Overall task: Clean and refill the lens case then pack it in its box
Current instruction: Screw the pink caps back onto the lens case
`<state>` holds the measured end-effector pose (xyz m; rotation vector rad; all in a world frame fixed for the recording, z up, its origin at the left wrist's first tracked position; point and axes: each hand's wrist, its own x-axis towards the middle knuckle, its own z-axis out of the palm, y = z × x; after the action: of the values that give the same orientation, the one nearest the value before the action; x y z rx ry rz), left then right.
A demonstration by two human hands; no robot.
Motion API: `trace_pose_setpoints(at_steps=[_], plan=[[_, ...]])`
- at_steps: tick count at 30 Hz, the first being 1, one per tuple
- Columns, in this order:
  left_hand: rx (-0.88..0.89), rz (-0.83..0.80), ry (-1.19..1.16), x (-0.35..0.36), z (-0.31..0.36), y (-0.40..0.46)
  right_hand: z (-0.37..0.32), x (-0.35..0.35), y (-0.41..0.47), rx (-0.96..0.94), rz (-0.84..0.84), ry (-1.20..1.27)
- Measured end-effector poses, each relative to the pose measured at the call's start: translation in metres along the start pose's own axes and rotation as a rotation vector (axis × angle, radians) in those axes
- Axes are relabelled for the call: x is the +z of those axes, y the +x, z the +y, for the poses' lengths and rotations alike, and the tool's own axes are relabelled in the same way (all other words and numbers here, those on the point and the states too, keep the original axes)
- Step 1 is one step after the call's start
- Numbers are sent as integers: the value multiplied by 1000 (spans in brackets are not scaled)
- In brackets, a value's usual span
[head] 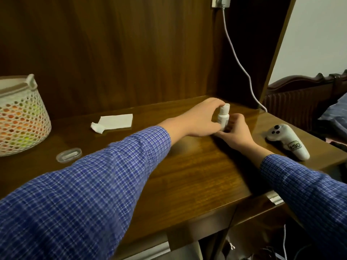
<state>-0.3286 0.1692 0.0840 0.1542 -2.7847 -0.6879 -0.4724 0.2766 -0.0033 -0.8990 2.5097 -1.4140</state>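
Landmark: small white plastic bottle (223,117), upright on the glossy brown wooden desk (187,175), toward its back right part.

Nearest the camera, two forearms in blue checked sleeves (93,194) reach forward to the bottle. Near the desk's front left, well left of the bottle and well apart from it, lies a clear oval plastic lens case (69,155), flat on the wood, untouched by either hand.

Left hand (199,119): comes in from the left of the bottle, fingers curled over, fingertips pinching the bottle's white cap, thumb down low against the bottle's body. Grip narrow, closed round the bottle.

Right hand (234,130): just right of the bottle, fingers curled round its lower body at the base, touching it; heel of the hand sits on the desk. Fingertips mostly hidden behind the bottle, so exact contact not clear.

Right of the bottle, apart from the right hand, a white handheld controller with black buttons (287,140) lies on the desk near its right edge.

Left of the bottle and a little farther back, a flat white tissue sheet (116,121) with a crumpled white wad (97,127) at its near left corner.

Far left of the bottle, a white mesh basket (20,117) showing orange and yellow contents.

Behind the bottle, a dark wood back panel (112,49); a white cable (238,61) hangs from a white plug (221,0) down to the desk behind and right of the bottle.
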Motion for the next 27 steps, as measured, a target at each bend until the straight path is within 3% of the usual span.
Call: trace_pose_setpoints(at_steps=[3,6,11,16,23,27], plan=[[-1,71,36,-33,-8,-33,1,-5,-14,33,99,43],[-50,139,37,-72,-28,-82,-11,2,-39,-91,174,53],[-226,300,2,-123,-74,-167,-62,46,-70,-380,31,79],[-378,388,-88,-129,-110,-234,-113,108,-68,-487,-270,17],[-465,260,-170,-82,-147,-283,-163,173,-52,-479,-704,-251],[-466,196,-93,-66,-160,-288,-167,186,-43,-501,-843,-383]])
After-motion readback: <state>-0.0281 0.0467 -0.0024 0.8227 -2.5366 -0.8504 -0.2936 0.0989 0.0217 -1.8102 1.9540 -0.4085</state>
